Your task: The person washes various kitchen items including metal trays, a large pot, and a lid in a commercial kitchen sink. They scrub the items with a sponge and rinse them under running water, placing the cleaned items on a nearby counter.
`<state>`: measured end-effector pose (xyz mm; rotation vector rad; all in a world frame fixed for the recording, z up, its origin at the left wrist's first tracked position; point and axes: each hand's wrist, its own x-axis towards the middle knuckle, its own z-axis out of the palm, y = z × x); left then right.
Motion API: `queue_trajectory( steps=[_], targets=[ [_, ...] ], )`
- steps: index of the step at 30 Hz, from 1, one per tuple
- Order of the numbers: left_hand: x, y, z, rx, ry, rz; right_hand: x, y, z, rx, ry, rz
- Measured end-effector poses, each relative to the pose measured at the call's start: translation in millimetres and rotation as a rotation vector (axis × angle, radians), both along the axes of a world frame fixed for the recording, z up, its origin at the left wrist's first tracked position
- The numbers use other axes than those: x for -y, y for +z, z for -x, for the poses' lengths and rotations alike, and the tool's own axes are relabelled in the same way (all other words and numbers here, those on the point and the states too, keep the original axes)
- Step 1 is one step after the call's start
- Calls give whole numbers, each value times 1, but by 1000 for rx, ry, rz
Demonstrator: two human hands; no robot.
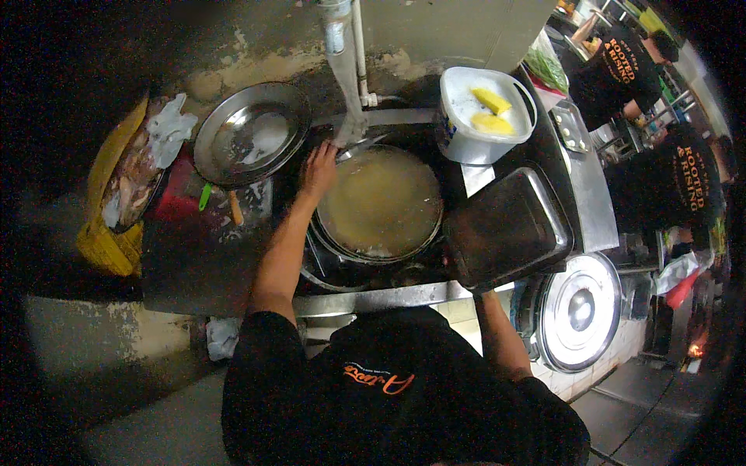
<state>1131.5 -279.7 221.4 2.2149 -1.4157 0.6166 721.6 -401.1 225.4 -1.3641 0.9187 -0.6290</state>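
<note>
A large round metal pan (382, 201) filled with cloudy yellowish water stands before me in the dark sink. My left hand (319, 169), slightly blurred, reaches to its far left rim. Its fingers are by the lower end of a translucent sleeve or hose (348, 99) hanging from a pipe; whether they grip anything is unclear. A thin metal strip (364, 145) lies near the fingertips. To the right, a dark rectangular metal pan (507, 227) is tilted over the sink edge. My right hand is hidden behind its near corner, apparently holding it; only the forearm (504, 332) shows.
A white tub (484, 140) holds suds and yellow sponges. Left are a round metal basin (250, 134), a green-handled tool (204, 197), a wooden-handled tool (235, 208) and a yellow sack (111, 247) with scraps. A shiny round lid (580, 311) stands lower right. Two people (618, 76) work at right.
</note>
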Motion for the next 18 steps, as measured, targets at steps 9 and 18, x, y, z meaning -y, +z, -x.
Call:
queue_trajectory(
  steps=[9, 18],
  targets=[
    [-74, 49, 104, -754, 69, 265, 1, 6, -91, -49, 0, 88],
    [-102, 34, 117, -1505, 146, 335, -13, 44, -77, -436, -106, 538]
  ],
)
